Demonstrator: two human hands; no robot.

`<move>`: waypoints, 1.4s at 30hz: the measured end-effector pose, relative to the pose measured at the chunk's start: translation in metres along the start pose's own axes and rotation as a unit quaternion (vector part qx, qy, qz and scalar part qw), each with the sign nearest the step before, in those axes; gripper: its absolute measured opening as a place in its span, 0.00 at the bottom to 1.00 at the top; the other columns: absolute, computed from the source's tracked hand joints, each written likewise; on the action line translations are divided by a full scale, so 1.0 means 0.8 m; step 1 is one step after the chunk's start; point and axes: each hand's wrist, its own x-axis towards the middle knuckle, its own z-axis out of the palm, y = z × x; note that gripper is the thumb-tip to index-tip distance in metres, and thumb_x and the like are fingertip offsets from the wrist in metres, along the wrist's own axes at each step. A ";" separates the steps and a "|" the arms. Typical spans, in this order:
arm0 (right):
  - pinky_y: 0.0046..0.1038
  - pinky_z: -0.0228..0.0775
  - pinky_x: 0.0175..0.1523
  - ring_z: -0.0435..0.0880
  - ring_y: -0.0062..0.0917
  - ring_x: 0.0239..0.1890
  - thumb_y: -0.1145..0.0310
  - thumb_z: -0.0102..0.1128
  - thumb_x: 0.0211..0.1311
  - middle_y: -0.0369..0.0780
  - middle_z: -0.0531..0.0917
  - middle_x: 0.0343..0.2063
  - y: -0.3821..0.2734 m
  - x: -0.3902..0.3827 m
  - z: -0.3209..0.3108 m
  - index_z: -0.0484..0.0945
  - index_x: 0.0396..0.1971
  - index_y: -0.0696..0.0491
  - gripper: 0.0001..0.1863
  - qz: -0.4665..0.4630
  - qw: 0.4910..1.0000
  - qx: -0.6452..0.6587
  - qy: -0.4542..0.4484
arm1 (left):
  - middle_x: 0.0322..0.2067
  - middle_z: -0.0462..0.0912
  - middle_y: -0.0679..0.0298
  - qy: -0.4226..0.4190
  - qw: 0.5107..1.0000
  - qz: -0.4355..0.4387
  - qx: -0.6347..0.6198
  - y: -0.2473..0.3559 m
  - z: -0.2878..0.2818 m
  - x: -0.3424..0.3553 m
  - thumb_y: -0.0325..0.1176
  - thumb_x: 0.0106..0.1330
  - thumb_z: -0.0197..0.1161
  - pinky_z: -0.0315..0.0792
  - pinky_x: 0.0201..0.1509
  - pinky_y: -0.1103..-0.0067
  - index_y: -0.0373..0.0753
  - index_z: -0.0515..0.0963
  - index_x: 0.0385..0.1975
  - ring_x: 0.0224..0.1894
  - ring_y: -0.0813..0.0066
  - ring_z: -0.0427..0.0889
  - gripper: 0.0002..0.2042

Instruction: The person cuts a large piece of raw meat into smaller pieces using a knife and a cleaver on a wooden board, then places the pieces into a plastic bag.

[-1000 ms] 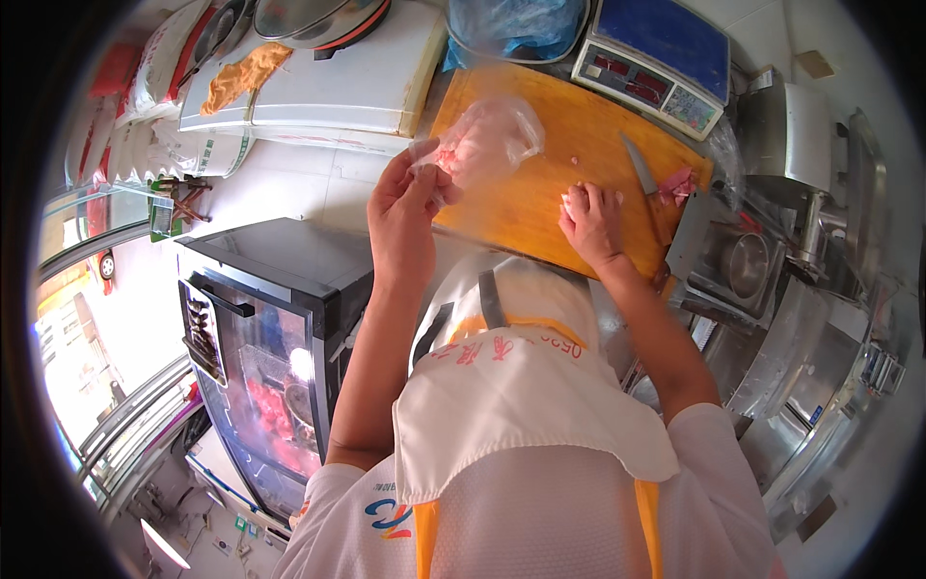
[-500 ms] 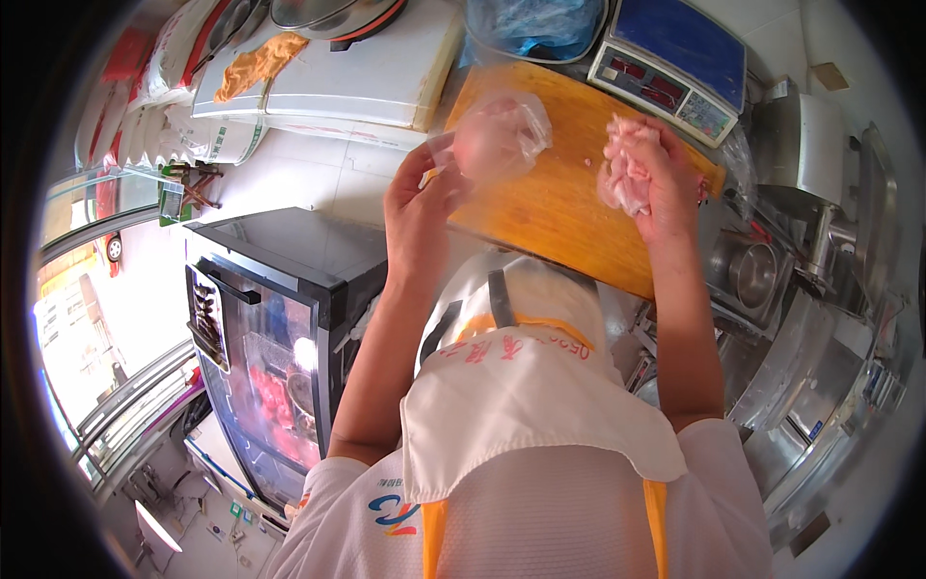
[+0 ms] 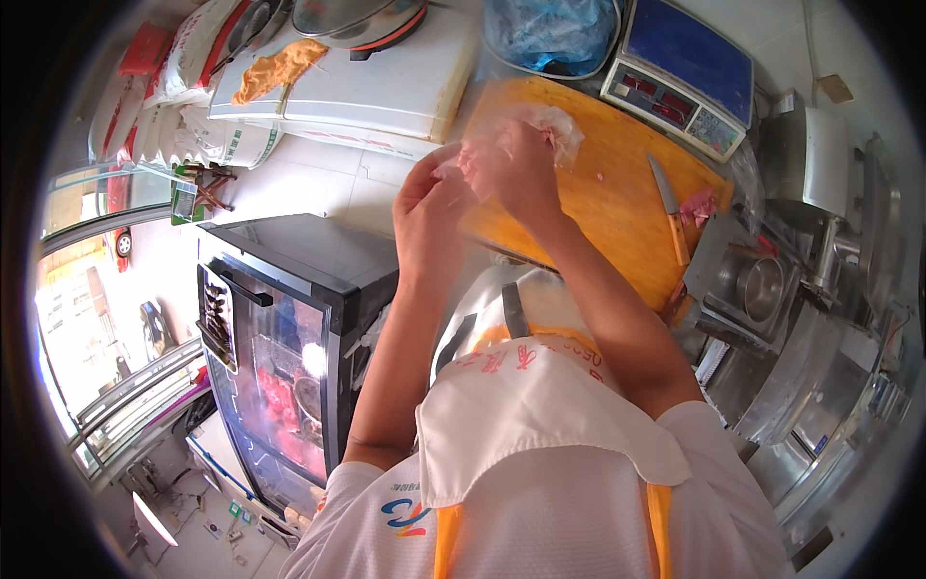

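Observation:
Over the left part of the wooden cutting board (image 3: 608,207), my left hand (image 3: 424,207) pinches the edge of a clear plastic bag (image 3: 564,135). My right hand (image 3: 529,179) is closed around pale pink raw meat (image 3: 478,164), right at the bag. Motion blur and the fingers hide how far the meat is inside. On the board's right side, apart from both hands, lies a knife (image 3: 662,183) with a wooden handle. Beside it, at the board's right edge, is a darker pink piece of meat (image 3: 699,206).
Behind the board stand a blue-topped weighing scale (image 3: 687,53) and a container lined with a blue plastic bag (image 3: 555,34). A metal bowl (image 3: 760,289) sits at the right. At the left are a glass-fronted fridge (image 3: 275,376) and a white chest (image 3: 386,92) with an orange cloth (image 3: 280,69).
My right hand has carried the meat leftward from the board's right side to the bag at my left hand. The knife and the darker meat piece now show uncovered.

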 end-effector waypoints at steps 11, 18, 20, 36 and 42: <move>0.44 0.77 0.50 0.84 0.46 0.46 0.75 0.64 0.64 0.48 0.84 0.40 -0.018 -0.107 -0.133 0.79 0.48 0.57 0.13 0.044 0.996 -0.040 0.060 | 0.35 0.80 0.68 0.018 1.000 -0.020 -0.014 -0.002 -0.022 0.007 0.23 0.73 0.58 0.80 0.50 0.77 0.28 0.75 0.63 0.38 0.77 0.82 0.19; 0.48 0.73 0.55 0.81 0.49 0.49 0.71 0.72 0.59 0.49 0.83 0.42 0.147 -0.194 -0.277 0.76 0.45 0.55 0.17 0.221 0.834 -0.482 0.152 | 0.36 0.81 0.68 -0.014 0.999 -0.029 0.009 0.001 -0.019 0.003 0.23 0.73 0.59 0.80 0.51 0.76 0.28 0.77 0.61 0.38 0.76 0.82 0.18; 0.47 0.74 0.52 0.82 0.50 0.48 0.71 0.73 0.57 0.50 0.83 0.40 0.166 -0.201 -0.284 0.76 0.44 0.55 0.17 0.219 0.850 -0.459 0.136 | 0.36 0.81 0.67 -0.014 0.999 -0.032 0.011 0.000 -0.016 0.004 0.22 0.73 0.59 0.80 0.50 0.76 0.27 0.78 0.60 0.38 0.75 0.83 0.17; 0.47 0.73 0.56 0.80 0.47 0.51 0.79 0.62 0.57 0.49 0.83 0.44 0.160 -0.076 -0.165 0.78 0.46 0.57 0.15 0.009 0.962 -0.271 0.024 | 0.34 0.82 0.66 0.002 0.998 -0.032 0.051 -0.002 -0.009 -0.006 0.22 0.71 0.59 0.80 0.50 0.75 0.26 0.77 0.60 0.37 0.76 0.83 0.18; 0.46 0.75 0.54 0.81 0.49 0.51 0.81 0.60 0.59 0.49 0.83 0.43 0.170 -0.062 -0.174 0.77 0.50 0.56 0.18 0.011 0.952 -0.297 0.076 | 0.35 0.83 0.63 0.023 0.998 -0.034 0.047 -0.002 -0.009 -0.010 0.21 0.70 0.58 0.80 0.51 0.75 0.26 0.78 0.59 0.38 0.74 0.84 0.18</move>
